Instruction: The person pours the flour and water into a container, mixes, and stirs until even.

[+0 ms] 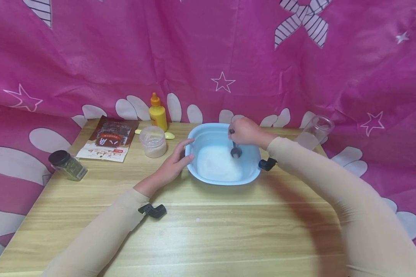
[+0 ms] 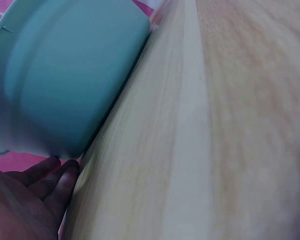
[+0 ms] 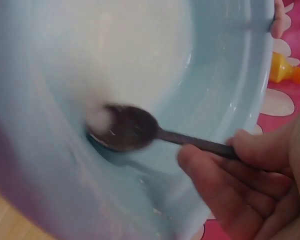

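Note:
A light blue plastic basin (image 1: 225, 181) stands on the wooden table with a pale, whitish liquid (image 1: 216, 165) across its bottom. My left hand (image 1: 175, 163) holds its left side, thumb and forefinger at the rim and the other fingers (image 2: 65, 182) low against the outer wall. Over the far right part of the basin, my right hand (image 1: 244, 131) pinches a dark spoon (image 3: 135, 130) by its handle. The spoon's bowl points down inside the basin, near the wall, and a blurred whitish patch shows at its tip.
Left of the basin are a clear jar of pale powder (image 1: 153, 144), a yellow spoon (image 1: 170, 135), a yellow squeeze bottle (image 1: 158, 115), a brown-and-white food packet (image 1: 109, 138) and a black-lidded jar (image 1: 68, 166). A clear cup (image 1: 312, 132) is behind the right forearm. Pink curtain hangs behind.

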### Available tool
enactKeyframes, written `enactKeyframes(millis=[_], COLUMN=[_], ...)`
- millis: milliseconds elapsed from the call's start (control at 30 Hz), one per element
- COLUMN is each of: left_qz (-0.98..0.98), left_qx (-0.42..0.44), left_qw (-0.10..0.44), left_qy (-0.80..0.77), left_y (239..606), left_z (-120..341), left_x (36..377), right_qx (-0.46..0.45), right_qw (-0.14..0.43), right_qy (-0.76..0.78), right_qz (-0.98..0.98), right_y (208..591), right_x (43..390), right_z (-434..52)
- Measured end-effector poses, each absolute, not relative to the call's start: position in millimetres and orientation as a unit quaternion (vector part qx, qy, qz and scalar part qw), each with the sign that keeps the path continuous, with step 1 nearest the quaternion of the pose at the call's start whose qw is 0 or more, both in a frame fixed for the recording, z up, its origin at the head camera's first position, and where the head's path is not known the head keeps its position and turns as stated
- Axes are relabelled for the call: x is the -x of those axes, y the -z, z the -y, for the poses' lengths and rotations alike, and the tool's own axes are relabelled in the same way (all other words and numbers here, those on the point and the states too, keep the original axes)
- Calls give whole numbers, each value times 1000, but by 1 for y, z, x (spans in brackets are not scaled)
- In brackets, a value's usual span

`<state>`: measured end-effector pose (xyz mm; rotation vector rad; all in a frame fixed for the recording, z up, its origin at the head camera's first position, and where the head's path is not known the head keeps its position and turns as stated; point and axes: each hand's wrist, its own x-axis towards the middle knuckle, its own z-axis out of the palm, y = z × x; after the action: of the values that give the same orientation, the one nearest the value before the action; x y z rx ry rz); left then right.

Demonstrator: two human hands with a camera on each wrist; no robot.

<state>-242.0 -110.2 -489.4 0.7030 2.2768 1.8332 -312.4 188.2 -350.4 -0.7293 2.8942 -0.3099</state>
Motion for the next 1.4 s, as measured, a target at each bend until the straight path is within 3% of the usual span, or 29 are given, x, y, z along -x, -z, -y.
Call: enactKeyframes(millis=[100,200,567,900,1067,1400], left_qz=[-754,-752,-750,-753,-753,-753], left_qx=[-234,-236,-243,-238,-238,-241], left_qw=[69,69,64,64,64,62], left_qy=[-610,-611,-611,-610,-610,-609], left_y=[489,490,491,489,488,488], left_z=[110,110,111,111,110,111], left_x=[242,242,243,241,242,242], right_qx=[238,233,249,249,251,254], right_qw=[43,51,240,311,279,91], right_qy=[125,177,334,270,201,106], right_qz=[-962,-955,-877,-877,-905,-957], right_y=[354,358,365,354,346,345], right_x=[313,312,306,306,313,317], right_z=[-184,-179,-172,-185,-190,-191])
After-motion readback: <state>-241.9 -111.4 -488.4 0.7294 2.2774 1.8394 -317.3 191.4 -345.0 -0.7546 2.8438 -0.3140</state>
